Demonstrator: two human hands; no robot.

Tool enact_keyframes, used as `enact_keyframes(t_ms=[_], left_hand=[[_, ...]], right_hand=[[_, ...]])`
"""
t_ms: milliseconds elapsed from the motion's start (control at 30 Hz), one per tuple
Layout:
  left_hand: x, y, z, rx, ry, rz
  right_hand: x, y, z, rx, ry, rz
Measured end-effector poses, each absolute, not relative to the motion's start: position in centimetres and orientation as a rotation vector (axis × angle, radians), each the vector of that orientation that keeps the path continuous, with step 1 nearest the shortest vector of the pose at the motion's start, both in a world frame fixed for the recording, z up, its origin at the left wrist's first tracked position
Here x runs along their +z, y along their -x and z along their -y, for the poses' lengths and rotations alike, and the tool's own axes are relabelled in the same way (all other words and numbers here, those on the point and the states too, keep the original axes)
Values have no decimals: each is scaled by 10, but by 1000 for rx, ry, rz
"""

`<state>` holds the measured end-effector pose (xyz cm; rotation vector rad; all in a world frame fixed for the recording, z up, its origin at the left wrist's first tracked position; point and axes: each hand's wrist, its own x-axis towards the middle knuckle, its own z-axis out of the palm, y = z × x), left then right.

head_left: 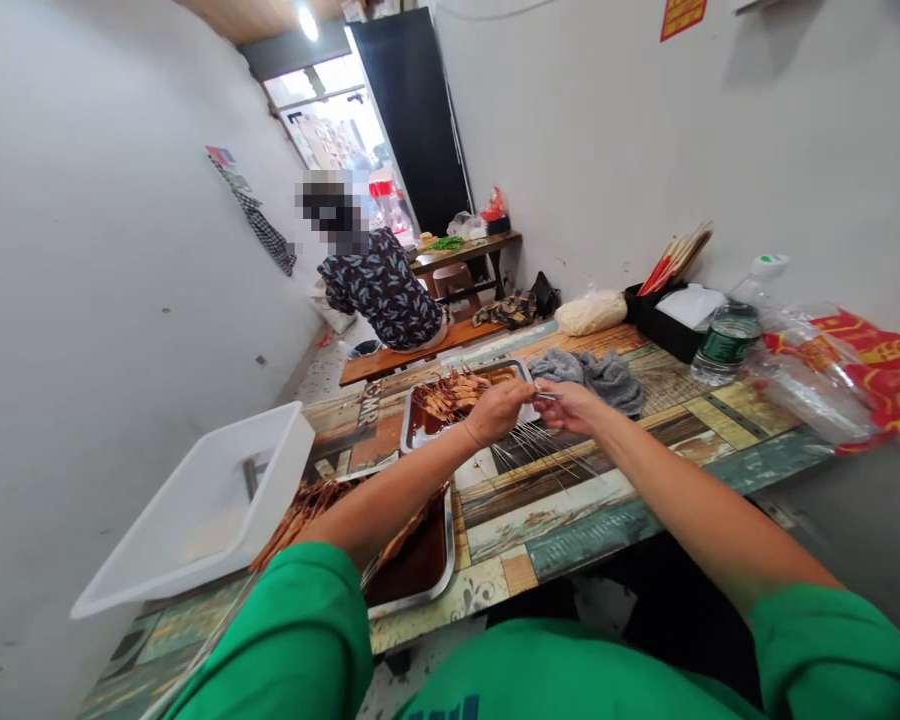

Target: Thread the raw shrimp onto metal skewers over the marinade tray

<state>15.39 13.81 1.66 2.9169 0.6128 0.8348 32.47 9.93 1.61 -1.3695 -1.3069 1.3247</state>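
Observation:
My left hand (499, 412) and my right hand (568, 407) meet above the table, both with closed fingers. A thin greyish piece (547, 395) runs between their fingertips; its kind is too small to tell. Just below, thin metal skewers (547, 445) fan out over the tabletop toward me. Left of my hands, a metal tray (407, 425) holds reddish-brown skewered meat (457, 393) in dark sauce. Nearer me, under my left forearm, a second metal tray (450, 560) has dark red sauce and more skewered meat (300, 515), partly hidden by the arm.
A white plastic bin (195, 500) stands left on the patchwork-pattern table (592, 535). Behind my hands lies a grey cloth (607, 380). A black box (664, 325), a water bottle (727, 340) and red-printed plastic packaging (840, 370) sit right. A person (382, 290) sits on a bench beyond.

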Motion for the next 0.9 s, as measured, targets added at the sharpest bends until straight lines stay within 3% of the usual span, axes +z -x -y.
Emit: enact_keyframes(t_ms=[200, 333, 633, 900], left_hand=[[23, -163, -152, 947, -2815, -586], [31, -182, -155, 1001, -2898, -422], [48, -213, -126, 618, -3098, -202], [50, -214, -124, 567, -3059, -186]], right_hand=[[7, -444, -23, 700, 1713, 1467], [-16, -465, 6, 445, 1779, 1738], [-44, -412, -28, 325, 1802, 2068], [-33, -405, -35, 529, 1772, 1947]])
